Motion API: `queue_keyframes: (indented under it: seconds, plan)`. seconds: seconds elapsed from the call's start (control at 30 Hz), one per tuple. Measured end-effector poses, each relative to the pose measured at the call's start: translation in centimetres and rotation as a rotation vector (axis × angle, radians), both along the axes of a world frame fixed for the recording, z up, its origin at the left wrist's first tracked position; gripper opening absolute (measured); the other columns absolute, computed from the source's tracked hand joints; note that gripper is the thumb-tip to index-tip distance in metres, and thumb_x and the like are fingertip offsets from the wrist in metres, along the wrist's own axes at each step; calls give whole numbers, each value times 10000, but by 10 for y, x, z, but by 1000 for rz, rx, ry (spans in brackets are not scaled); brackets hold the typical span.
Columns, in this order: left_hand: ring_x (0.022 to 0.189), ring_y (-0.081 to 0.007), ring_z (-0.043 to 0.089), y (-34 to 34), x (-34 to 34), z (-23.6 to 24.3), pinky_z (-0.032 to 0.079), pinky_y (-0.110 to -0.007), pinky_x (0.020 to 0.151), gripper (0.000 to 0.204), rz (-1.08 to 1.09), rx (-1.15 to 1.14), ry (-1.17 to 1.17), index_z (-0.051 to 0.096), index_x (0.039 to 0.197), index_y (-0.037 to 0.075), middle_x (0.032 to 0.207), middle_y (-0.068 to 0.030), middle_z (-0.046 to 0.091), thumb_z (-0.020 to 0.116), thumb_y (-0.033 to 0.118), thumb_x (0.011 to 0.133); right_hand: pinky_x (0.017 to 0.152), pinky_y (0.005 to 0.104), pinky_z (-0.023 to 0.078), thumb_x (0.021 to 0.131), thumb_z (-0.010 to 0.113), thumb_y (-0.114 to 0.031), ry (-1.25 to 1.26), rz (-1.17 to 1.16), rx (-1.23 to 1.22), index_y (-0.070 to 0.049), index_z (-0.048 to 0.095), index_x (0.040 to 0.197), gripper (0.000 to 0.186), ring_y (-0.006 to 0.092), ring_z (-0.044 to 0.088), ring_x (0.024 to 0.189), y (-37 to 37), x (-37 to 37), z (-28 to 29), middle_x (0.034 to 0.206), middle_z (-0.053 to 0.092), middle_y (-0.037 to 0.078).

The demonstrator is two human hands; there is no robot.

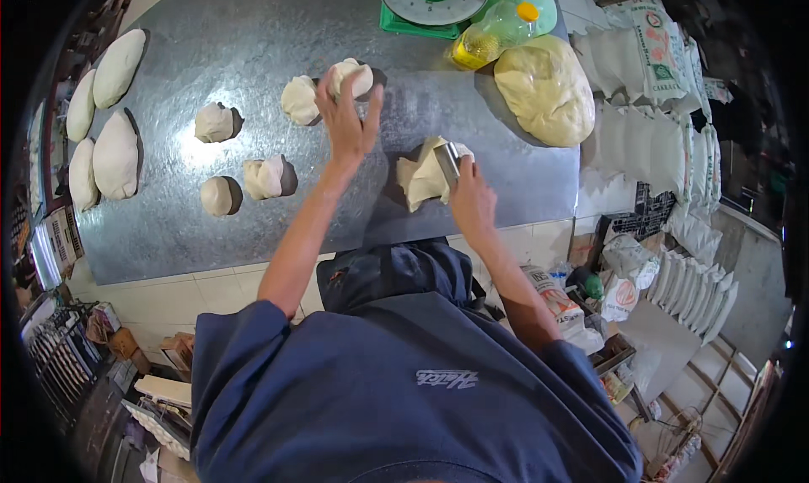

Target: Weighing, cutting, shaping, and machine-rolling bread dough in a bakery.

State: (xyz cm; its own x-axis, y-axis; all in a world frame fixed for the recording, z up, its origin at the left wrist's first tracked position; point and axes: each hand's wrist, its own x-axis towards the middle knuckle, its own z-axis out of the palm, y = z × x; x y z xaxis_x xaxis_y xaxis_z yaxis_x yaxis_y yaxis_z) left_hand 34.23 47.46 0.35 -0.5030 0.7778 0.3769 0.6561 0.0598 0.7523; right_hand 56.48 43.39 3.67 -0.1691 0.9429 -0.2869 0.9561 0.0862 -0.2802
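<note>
We stand at the near side of a grey metal table (168, 240). Our left hand (347, 125) reaches to the far middle, fingers spread at a pale dough ball (352, 77); whether they touch it, we cannot tell. Our right hand (474, 203) grips a metal scraper (450, 161), its blade against a ragged dough piece (419, 182) nearer us. To the left we see four more small lumps (264, 178), then four long dough pieces (116, 156) by the left end. Toward the far right sit a large dough mound (546, 91), an orange-capped bottle (497, 32) just beside it and a green-based scale (434, 1).
</note>
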Motion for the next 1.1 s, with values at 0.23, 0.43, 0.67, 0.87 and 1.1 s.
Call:
queue_keyframes:
  seconds: [0.23, 0.43, 0.67, 0.87, 1.1]
  plan:
    - [1107, -309, 493, -45, 74, -41, 396, -364, 921, 284, -312, -46, -296, 488, 1204, -3, 1209, -180, 503, 457, 115, 947, 564, 507, 434, 831, 526, -68, 301, 90, 114, -43, 421, 1060, 253, 417, 586, 680, 34, -49, -61, 943, 558, 192]
    - [920, -274, 524, -133, 69, -31, 421, -318, 838, 268, -350, -560, -86, 615, 1162, 71, 1104, -157, 497, 581, 136, 905, 580, 510, 455, 821, 553, -99, 332, 162, 70, -24, 399, 1122, 346, 440, 597, 701, 40, -9, -43, 948, 569, 223]
    - [888, -247, 544, -164, 56, -45, 455, -305, 793, 408, -237, -419, -249, 519, 1228, 55, 1113, -166, 493, 656, 212, 876, 595, 522, 468, 764, 552, -35, 196, 14, -38, -11, 380, 1169, 441, 468, 600, 743, -40, -25, -56, 967, 576, 230]
    - [1010, -302, 530, -138, 8, 5, 448, -369, 857, 636, -64, -423, -747, 417, 1272, 61, 1195, -228, 452, 749, 315, 793, 584, 494, 476, 750, 663, -146, 629, -135, -15, 5, 381, 1176, 533, 447, 612, 700, -41, -49, -57, 938, 597, 257]
    - [1230, -361, 355, -86, -5, 9, 309, -448, 1022, 510, -86, -220, 48, 502, 1234, 98, 1331, -198, 366, 709, 309, 818, 642, 467, 487, 775, 609, -100, 385, -610, -14, -7, 367, 1140, 448, 412, 620, 753, 21, 35, -18, 899, 606, 224]
